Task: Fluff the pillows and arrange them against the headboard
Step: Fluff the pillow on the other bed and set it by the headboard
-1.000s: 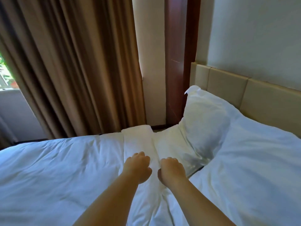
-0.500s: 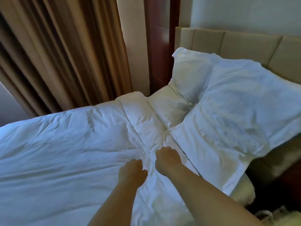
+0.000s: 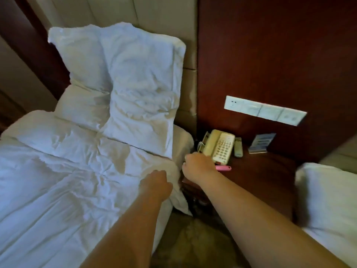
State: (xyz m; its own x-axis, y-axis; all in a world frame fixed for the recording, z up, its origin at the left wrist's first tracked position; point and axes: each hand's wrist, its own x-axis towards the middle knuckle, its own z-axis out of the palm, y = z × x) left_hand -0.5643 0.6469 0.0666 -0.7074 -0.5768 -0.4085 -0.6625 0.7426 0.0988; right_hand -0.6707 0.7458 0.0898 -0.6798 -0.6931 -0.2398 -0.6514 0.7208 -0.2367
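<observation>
Two white pillows lean on the beige headboard (image 3: 116, 10): the near pillow (image 3: 141, 84) overlaps the far pillow (image 3: 81, 60), and both are wrinkled. A white duvet (image 3: 67, 180) covers the bed up to the pillows' lower edges. My left hand (image 3: 156, 183) grips the duvet's folded top edge at the bed's near side. My right hand (image 3: 199, 165) is curled at the same edge just past the mattress side, beside the telephone; its fingertips are hidden.
A dark wooden nightstand (image 3: 260, 171) stands between the beds with a cream telephone (image 3: 220, 146), a remote (image 3: 238, 147), a pink object (image 3: 224, 168) and a card (image 3: 260, 142). A switch panel (image 3: 264, 110) is on the wood wall. A second bed (image 3: 328, 200) is at right.
My view has swung right from the curtain side to the nightstand side. Both hands have travelled along the duvet's top fold to the bed's near edge.
</observation>
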